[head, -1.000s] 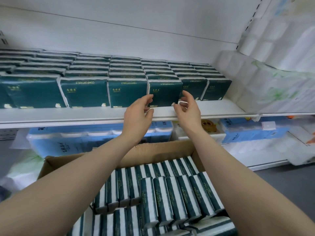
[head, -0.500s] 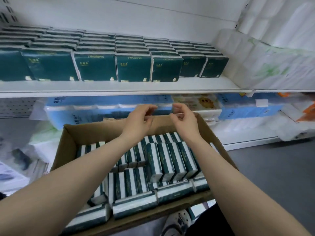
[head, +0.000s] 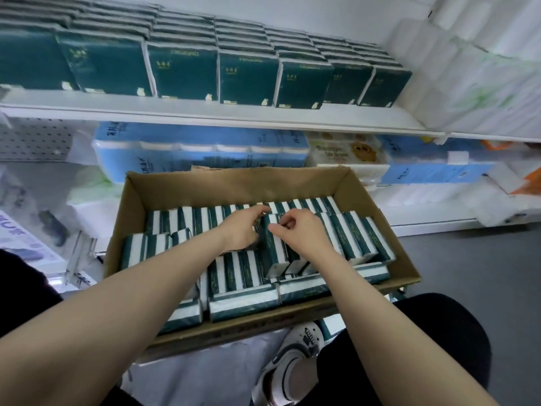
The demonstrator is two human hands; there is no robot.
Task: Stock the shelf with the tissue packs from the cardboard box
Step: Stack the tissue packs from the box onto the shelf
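On the upper shelf [head: 205, 112], seven dark green tissue packs [head: 183, 73] face forward in one front row, the leftmost cut off by the frame edge, each with a file of packs lined up behind it. Below, a large blue roll bundle [head: 202, 153] lies on the lower shelf. In front of it sits one open cardboard box [head: 234, 186], filled with green-and-white packs on edge in rows too tight to count surely. Two bare hands meet at its middle over one raised pack [head: 273, 253]. The left hand [head: 243, 230] curls its fingers round that pack's left side and far end. The right hand [head: 301, 230] has bent fingers and its thumb tip on the pack's top; I cannot tell whether it grips. One white shoe [head: 292, 356] shows beneath the box.
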